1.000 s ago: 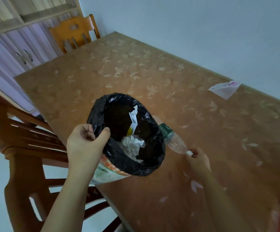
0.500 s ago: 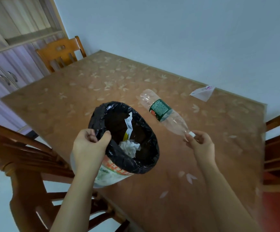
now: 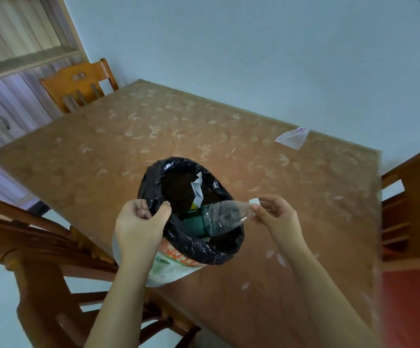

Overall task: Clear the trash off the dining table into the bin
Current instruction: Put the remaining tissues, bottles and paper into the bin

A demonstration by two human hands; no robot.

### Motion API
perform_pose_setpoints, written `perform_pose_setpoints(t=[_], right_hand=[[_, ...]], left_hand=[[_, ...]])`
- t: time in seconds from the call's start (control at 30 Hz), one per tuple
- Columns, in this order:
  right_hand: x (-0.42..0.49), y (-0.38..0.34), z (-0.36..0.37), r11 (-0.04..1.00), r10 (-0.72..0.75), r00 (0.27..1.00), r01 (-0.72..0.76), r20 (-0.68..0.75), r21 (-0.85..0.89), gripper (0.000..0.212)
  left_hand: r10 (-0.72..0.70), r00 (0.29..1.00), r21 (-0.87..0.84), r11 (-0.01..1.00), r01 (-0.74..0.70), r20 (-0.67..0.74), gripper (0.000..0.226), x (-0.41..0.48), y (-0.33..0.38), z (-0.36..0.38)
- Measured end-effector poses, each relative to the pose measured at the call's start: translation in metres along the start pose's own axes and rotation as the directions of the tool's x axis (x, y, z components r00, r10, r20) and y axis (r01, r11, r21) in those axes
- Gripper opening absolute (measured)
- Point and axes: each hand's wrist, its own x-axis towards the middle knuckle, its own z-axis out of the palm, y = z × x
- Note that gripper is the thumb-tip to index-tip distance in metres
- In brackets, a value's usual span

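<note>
Right hand [image 3: 276, 217] pinches clear crumpled bottle [image 3: 222, 216] by its white cap; left hand [image 3: 138, 222] grips bin [image 3: 194, 244].

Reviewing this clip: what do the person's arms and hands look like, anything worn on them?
Both forearms are bare up to the frame's bottom edge, with no sleeves visible. The left hand and right hand show no gloves, rings, watch or bracelet.

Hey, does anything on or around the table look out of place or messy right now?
One thing: a clear plastic wrapper lies alone at the table's far right edge. The bottle is already going base-first into the bin.
</note>
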Motion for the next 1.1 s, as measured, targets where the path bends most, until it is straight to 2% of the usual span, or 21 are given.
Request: perform_pose_setpoints(t=[0.13,0.23,0.4,0.57,0.7,0.8,0.93,1.1], right_hand=[[-0.003,-0.006,0.031,0.987,-0.043,0.993,0.059,0.11,-0.15,0.023],[-0.005,-0.009,0.043,0.949,-0.09,0.985,0.129,0.146,-0.286,0.022],[-0.012,-0.01,0.038,0.801,-0.111,0.977,0.195,0.18,-0.566,0.028],[-0.039,0.0,0.014,0.757,-0.111,0.993,0.056,-0.043,-0.651,0.027],[-0.078,0.015,-0.02,0.558,-0.108,0.97,-0.122,-0.218,-0.821,0.031],[-0.109,0.02,-0.042,0.464,-0.104,0.955,-0.201,-0.279,-0.862,0.031],[-0.143,0.021,-0.071,0.438,-0.111,0.942,-0.239,-0.317,-0.866,0.031],[-0.18,0.02,-0.119,0.5,-0.118,0.916,-0.278,-0.383,-0.82,0.031]], left_hand=[[-0.018,0.999,-0.038,0.999,0.019,0.027,0.033,-0.005,0.003,-0.005],[-0.056,0.998,-0.107,0.992,0.06,0.04,0.034,-0.006,0.0,-0.012],[-0.086,0.996,-0.167,0.982,0.091,0.038,0.036,-0.005,0.0,-0.021],[-0.084,0.992,-0.176,0.979,0.099,0.091,0.04,-0.008,0.0,-0.018],[-0.077,0.984,-0.164,0.981,0.104,0.162,0.043,-0.017,-0.004,0.001],[-0.077,0.968,-0.17,0.978,0.12,0.24,0.043,-0.032,-0.002,0.016],[-0.017,0.958,-0.169,0.983,0.068,0.288,0.04,-0.066,0.004,0.033],[0.053,0.94,-0.187,0.982,0.012,0.337,0.04,-0.122,0.017,0.054]])
